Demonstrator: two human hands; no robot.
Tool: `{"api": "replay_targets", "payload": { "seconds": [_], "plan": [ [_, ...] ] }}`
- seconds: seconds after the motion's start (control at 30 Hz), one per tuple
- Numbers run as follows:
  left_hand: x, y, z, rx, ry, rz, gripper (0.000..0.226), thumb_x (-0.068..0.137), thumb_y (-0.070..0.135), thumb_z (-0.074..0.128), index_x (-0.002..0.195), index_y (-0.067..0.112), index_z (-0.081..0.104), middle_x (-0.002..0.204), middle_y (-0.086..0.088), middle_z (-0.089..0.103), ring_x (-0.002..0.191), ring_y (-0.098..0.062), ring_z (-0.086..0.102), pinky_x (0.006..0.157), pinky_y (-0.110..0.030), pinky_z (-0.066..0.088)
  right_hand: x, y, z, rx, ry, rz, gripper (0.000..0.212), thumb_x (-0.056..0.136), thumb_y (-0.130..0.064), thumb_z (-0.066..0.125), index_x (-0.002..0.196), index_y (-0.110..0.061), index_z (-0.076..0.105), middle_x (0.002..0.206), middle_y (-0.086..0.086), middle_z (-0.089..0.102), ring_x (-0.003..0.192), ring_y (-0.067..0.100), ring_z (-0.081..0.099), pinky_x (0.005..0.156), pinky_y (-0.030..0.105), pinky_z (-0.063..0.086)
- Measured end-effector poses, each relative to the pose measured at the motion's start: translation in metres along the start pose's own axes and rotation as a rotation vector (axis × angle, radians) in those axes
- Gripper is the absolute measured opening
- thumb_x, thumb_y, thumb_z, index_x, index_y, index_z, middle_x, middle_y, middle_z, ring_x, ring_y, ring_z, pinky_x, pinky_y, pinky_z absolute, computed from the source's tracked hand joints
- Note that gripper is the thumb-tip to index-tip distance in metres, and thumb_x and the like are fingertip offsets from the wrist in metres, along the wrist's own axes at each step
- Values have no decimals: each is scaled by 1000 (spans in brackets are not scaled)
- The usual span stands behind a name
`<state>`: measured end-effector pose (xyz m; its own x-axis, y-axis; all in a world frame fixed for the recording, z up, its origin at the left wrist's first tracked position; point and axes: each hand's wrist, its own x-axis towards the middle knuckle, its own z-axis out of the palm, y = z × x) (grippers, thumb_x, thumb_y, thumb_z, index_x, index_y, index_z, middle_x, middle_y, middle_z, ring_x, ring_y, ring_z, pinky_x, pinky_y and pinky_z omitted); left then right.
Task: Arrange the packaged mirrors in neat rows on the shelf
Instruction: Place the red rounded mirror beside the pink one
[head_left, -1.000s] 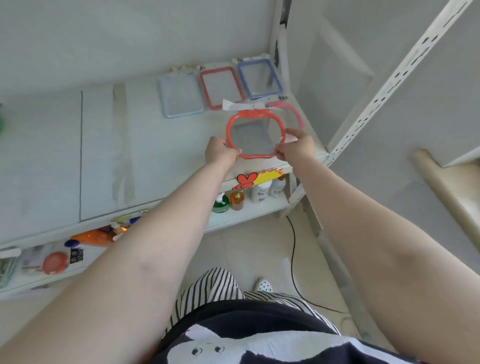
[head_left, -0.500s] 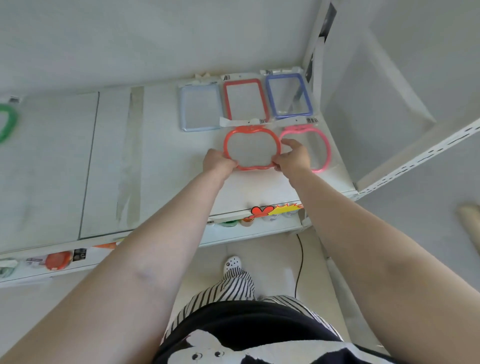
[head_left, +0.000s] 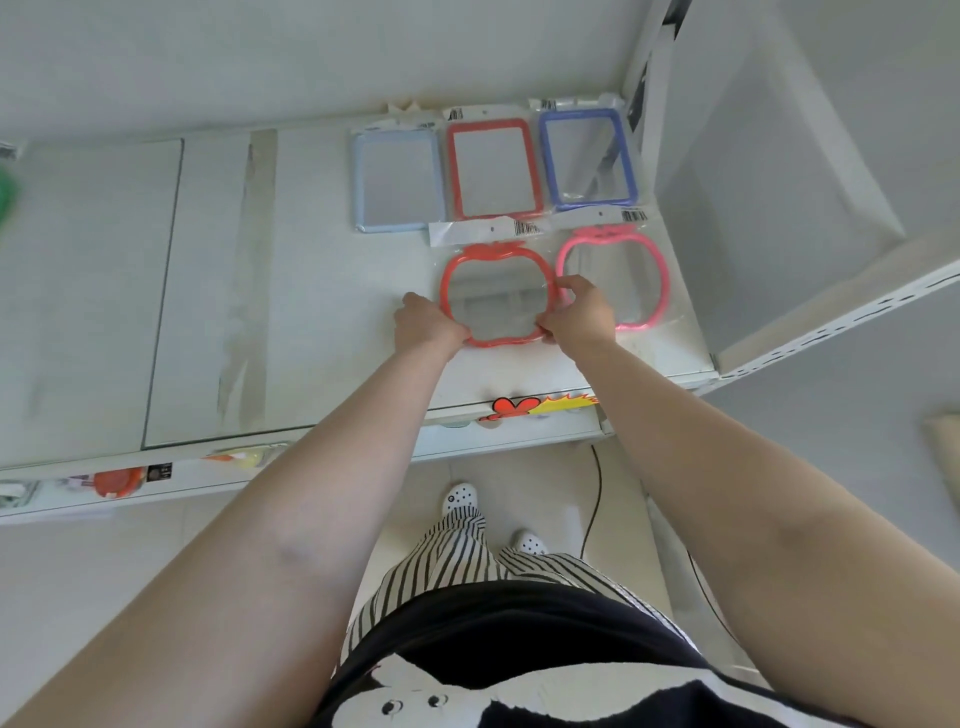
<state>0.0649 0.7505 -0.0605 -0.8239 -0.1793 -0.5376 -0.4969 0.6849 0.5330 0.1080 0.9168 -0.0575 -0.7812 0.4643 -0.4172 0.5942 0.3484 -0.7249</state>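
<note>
An orange apple-shaped packaged mirror (head_left: 496, 257) lies flat on the white shelf (head_left: 311, 291), in the front row. My left hand (head_left: 423, 325) grips its left lower rim and my right hand (head_left: 579, 312) grips its right rim. A pink apple-shaped mirror (head_left: 641, 270) lies just right of it. Behind them runs a row of rectangular mirrors: pale blue (head_left: 397, 179), red (head_left: 493, 169) and dark blue (head_left: 587, 156).
A green item (head_left: 6, 195) shows at the shelf's far left edge. A lower shelf (head_left: 156, 475) holds small goods. A perforated upright (head_left: 831, 322) bounds the shelf on the right. A black cable (head_left: 597, 493) trails on the floor near my feet.
The orange mirror has come down from mid-air onto the shelf beside the pink one. Both hands stayed on its rim, and my view has tilted further down.
</note>
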Motion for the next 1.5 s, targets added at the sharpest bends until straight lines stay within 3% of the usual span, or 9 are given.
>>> {"api": "replay_targets", "payload": {
  "seconds": [0.17, 0.27, 0.43, 0.6, 0.77, 1.0, 1.23, 1.33, 1.5],
  "plan": [
    [-10, -4, 10, 203, 177, 284, 76, 74, 27, 76, 138, 14, 38, 143, -14, 35, 133, -34, 35, 107, -37, 36, -1, 2, -5, -2, -33, -21, 46, 85, 0, 60, 128, -15, 53, 67, -1, 55, 77, 34, 71, 76, 42, 60],
    [-11, 5, 19, 364, 57, 513, 85, 77, 36, 73, 147, 22, 29, 158, -10, 20, 148, -33, 14, 119, -45, 20, -3, 3, -8, -18, -51, -26, 42, 86, -3, 60, 126, -15, 54, 74, 4, 62, 77, 34, 69, 73, 40, 60],
    [-12, 15, 31, 520, -120, 469, 87, 84, 45, 65, 153, 26, 14, 162, -13, -7, 150, -33, -8, 120, -50, 7, -2, 11, -22, -267, 45, -94, 33, 88, -29, 58, 121, -27, 59, 104, 5, 71, 92, 28, 68, 80, 39, 56],
    [-13, 18, 34, 577, -25, 499, 91, 81, 44, 68, 153, 29, 15, 161, -15, -11, 149, -34, -10, 120, -51, 3, 13, 28, -42, -412, 292, -94, 38, 89, -29, 56, 127, -26, 58, 132, 8, 48, 118, 29, 49, 96, 40, 44],
    [-12, 28, 37, 632, -133, 484, 90, 84, 46, 65, 152, 38, 7, 160, -9, -22, 147, -39, -19, 115, -61, 0, 20, 39, -43, -555, 190, -77, 55, 87, -43, 61, 138, -36, 43, 154, 12, 24, 145, 33, 16, 118, 46, 18],
    [-8, 35, 44, 617, -146, 462, 91, 84, 48, 64, 152, 41, 4, 160, -9, -24, 147, -39, -20, 114, -63, -1, 19, 48, -46, -568, 140, -62, 60, 87, -49, 60, 141, -41, 35, 158, 12, 15, 149, 32, 6, 121, 45, 11],
    [-9, 37, 46, 612, -62, 483, 86, 82, 53, 63, 151, 39, 13, 162, -10, -13, 148, -38, -13, 115, -61, -3, 15, 43, -46, -523, 239, -75, 53, 84, -47, 63, 133, -36, 46, 152, 14, 27, 142, 34, 22, 117, 44, 21],
    [-7, 46, 46, 537, 17, 527, 81, 85, 50, 61, 151, 37, 17, 163, -8, -7, 149, -36, -8, 116, -59, -1, 19, 38, -49, -514, 261, -98, 61, 85, -48, 59, 141, -35, 39, 157, 12, 22, 146, 33, 15, 119, 45, 17],
    [4, 75, 49, 606, -41, 638, 93, 84, 46, 65, 154, 30, 5, 162, -7, -14, 148, -37, -16, 117, -60, 2, 35, 27, -48, -614, 115, -81, 72, 82, -58, 58, 145, -42, 27, 161, 9, 8, 149, 32, -2, 120, 46, 3]
  ]
}}
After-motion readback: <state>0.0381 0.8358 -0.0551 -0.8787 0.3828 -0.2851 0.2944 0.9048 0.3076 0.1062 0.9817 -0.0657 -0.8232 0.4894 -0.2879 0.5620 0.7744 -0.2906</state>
